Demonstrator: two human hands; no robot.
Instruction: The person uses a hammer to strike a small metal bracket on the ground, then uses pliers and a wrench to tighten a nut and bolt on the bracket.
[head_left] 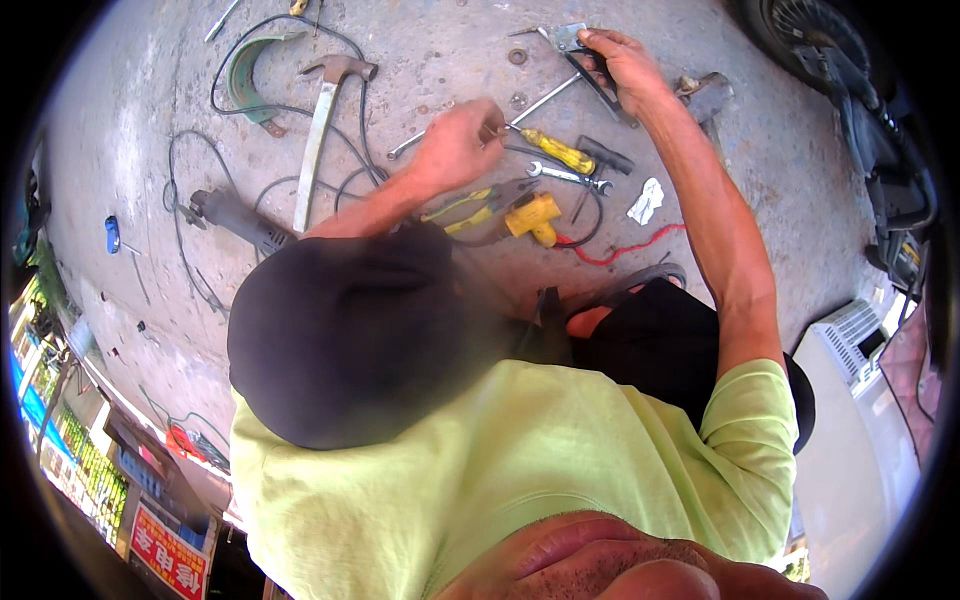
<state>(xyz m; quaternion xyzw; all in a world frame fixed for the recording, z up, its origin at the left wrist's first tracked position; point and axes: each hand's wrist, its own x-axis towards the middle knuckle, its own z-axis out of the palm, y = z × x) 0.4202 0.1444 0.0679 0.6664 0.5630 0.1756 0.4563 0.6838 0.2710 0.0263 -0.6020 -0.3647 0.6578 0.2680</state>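
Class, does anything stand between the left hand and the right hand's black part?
A slim metal rod slants through the gap between the left hand and the black part in the right hand; nothing larger is visible there.

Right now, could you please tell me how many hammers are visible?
1: the claw hammer, lying left of the left hand; another could be hidden behind the black cap.

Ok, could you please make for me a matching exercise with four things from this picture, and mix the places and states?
1. hammer
2. right hand
3. yellow-handled screwdriver
4. white scrap

A. crumpled
B. just right of the left hand
C. lying left of the left hand
D. gripping a black object

Pairs: 1-C, 2-D, 3-B, 4-A
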